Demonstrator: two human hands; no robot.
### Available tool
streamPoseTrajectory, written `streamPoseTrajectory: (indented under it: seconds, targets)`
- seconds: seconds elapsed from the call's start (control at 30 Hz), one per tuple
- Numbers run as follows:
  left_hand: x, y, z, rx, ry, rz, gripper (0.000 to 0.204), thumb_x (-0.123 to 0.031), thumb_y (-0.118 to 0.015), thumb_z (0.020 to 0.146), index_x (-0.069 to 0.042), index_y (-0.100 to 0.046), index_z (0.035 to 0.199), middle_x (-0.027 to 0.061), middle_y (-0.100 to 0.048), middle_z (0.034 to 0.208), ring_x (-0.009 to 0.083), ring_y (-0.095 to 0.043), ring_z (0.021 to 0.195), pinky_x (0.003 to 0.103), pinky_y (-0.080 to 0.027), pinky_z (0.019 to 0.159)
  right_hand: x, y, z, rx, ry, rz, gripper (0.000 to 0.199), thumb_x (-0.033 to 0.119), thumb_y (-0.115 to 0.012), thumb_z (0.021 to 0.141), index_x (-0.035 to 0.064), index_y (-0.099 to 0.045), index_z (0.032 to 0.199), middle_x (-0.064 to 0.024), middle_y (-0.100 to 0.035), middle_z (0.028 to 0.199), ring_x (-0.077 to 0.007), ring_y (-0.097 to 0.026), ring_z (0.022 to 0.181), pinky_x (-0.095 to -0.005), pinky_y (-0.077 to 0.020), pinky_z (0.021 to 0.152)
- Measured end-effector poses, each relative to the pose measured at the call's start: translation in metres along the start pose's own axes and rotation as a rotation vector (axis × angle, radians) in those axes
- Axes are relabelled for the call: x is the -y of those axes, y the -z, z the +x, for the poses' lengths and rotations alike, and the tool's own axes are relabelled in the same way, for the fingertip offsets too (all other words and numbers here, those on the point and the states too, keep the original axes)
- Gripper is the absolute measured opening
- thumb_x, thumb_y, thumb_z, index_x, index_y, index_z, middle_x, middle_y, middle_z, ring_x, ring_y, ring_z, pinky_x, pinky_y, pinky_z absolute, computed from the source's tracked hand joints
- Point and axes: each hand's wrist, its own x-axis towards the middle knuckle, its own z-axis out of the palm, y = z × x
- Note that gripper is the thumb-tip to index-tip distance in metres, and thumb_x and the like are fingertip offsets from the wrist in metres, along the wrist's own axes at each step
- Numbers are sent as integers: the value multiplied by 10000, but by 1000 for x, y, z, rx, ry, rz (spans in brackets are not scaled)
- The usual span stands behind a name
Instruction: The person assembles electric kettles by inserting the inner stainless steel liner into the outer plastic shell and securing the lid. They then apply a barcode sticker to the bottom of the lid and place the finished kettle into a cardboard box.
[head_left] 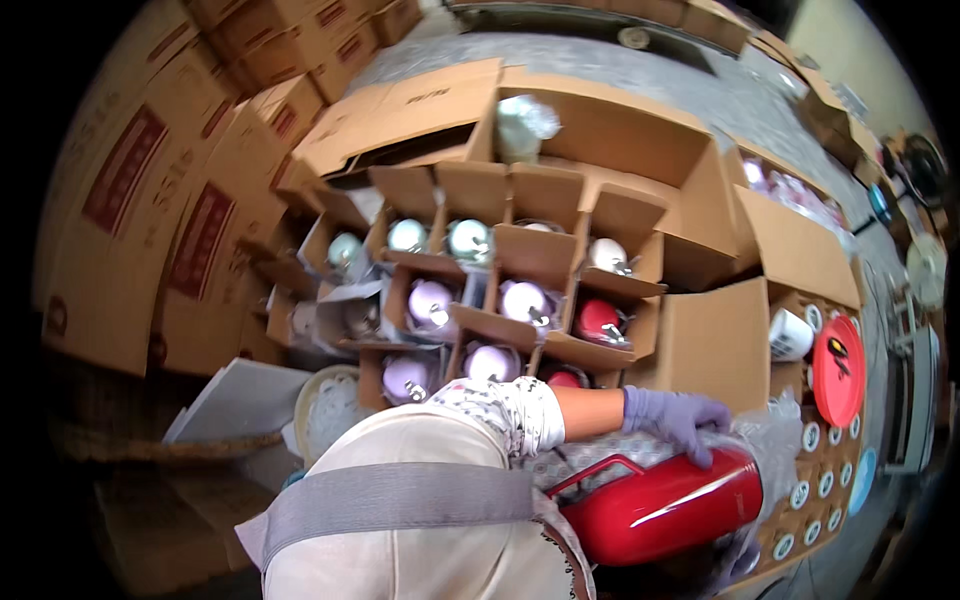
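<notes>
A glossy red vacuum jug [665,505] with a red handle lies tilted on its side at the lower right, its base toward the right. My left hand [680,415], in a purple glove, grips it from above near the base, fingers bent over its side. Clear plastic film [775,440] bunches around the base end. Below the jug, in shadow, my right hand [735,562] shows only in part, also purple-gloved; its fingers are mostly hidden. A beige fabric piece with a grey band [400,505] covers the lower middle.
A divided carton [515,240] holds several mint, lilac, white and red jugs. Right of it, another carton [790,550] holds several white-topped items, with a red tray [838,375] and white cup [790,335] on it. Stacked boxes [200,230] stand left.
</notes>
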Motion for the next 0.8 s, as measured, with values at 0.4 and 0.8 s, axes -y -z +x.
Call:
streamPoseTrajectory:
  seconds: [0.4,0.8]
  targets:
    - [4,-11,-203,13,160,550,320,-396,-671,855,-80,-650,904,120,-611,776,255,-605,711,356,-472,651,120,18,-6,1357,-375,326,210,122,-679,854,3,-701,1025,-146,-696,958,-261,-653,878,-333,-501,782]
    - [-53,-4,-264,-199,-102,719,211,-205,-657,838,-115,-664,1028,63,-649,799,255,-642,781,364,-511,780,220,-103,100,1546,863,-328,447,280,-621,689,153,-674,1115,-136,-688,1066,-312,-642,1024,-520,-429,957]
